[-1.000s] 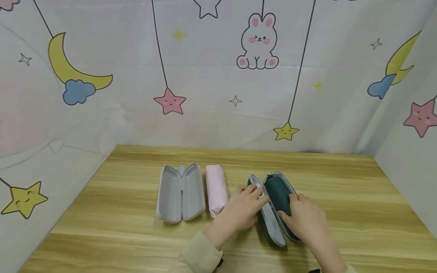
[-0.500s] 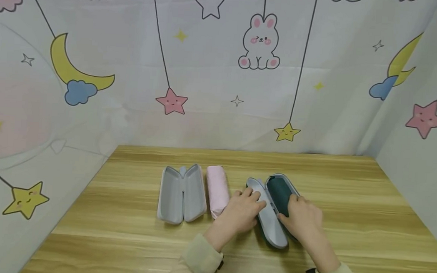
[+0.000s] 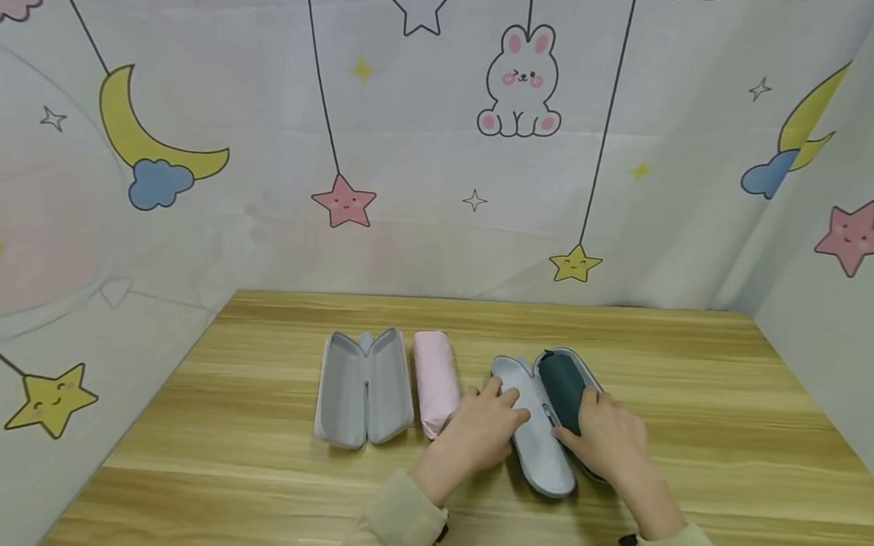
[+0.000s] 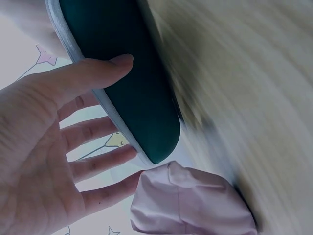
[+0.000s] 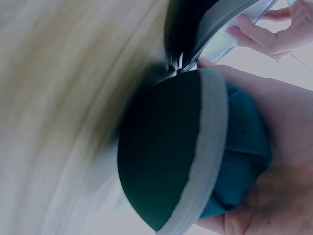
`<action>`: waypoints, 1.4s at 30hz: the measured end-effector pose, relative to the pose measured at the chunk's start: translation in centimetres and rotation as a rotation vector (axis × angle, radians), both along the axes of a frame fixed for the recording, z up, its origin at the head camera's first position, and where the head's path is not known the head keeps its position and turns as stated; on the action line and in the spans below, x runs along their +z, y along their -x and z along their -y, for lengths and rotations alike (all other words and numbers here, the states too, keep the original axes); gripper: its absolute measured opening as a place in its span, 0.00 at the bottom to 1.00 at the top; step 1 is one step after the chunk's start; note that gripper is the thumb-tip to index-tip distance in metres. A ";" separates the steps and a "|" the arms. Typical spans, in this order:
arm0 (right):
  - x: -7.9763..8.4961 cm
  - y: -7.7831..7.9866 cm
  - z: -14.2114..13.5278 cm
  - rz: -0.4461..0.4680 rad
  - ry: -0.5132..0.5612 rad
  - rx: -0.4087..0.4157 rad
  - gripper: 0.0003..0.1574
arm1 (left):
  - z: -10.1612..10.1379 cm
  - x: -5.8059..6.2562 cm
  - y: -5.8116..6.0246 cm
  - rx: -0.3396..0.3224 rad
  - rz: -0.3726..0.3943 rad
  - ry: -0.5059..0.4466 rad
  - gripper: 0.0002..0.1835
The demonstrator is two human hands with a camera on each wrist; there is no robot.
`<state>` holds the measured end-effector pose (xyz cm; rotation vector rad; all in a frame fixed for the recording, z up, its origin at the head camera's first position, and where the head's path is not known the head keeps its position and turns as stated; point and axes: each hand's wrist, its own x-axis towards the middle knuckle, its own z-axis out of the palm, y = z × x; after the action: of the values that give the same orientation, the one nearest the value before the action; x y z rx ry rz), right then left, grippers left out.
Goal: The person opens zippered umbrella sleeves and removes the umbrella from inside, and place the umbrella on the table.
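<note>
In the head view a long dark green umbrella case (image 3: 542,446) lies unfolded, its pale grey lining facing up. A folded dark green umbrella (image 3: 564,385) lies in its right half. My left hand (image 3: 482,426) holds the left half by its edge; the left wrist view shows the thumb on the green outside and fingers across the rim. My right hand (image 3: 611,434) grips the right half from above, over the umbrella; its far fingers are partly hidden. A folded pink umbrella (image 3: 434,381) lies close beside my left hand.
Left of the pink umbrella stands a second unfolded case (image 3: 341,392) with grey lining. Everything lies on a wood-grain table (image 3: 243,495). Behind it hangs a white cloth backdrop (image 3: 430,139) printed with stars, moons and a rabbit.
The left half of the green case has tipped further down to the left, so more of its lining shows. My left hand has shifted slightly with it; the right hand stays nearly still.
</note>
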<state>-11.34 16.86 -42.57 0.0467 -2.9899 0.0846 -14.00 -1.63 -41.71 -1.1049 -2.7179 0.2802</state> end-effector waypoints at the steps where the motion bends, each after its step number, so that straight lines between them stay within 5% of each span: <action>1: -0.1 0.0 -0.1 0.008 0.008 0.000 0.49 | 0.0 0.0 0.0 0.002 0.001 -0.001 0.18; 18: 0.2 0.6 -0.4 0.110 0.147 -0.034 0.40 | 0.2 -0.2 0.4 -0.024 -0.023 -0.017 0.17; 35: 2.3 -0.6 0.1 -0.042 0.189 -0.063 0.37 | 0.3 0.2 0.4 -0.036 0.009 -0.037 0.18; 42: 3.2 -0.7 -1.1 -0.016 0.239 -0.080 0.40 | 0.4 0.1 0.6 -0.046 0.008 -0.050 0.17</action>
<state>-10.64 17.97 -39.40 -0.0991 -2.9377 0.4286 -14.56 -2.08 -41.57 -1.1552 -2.6867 0.2006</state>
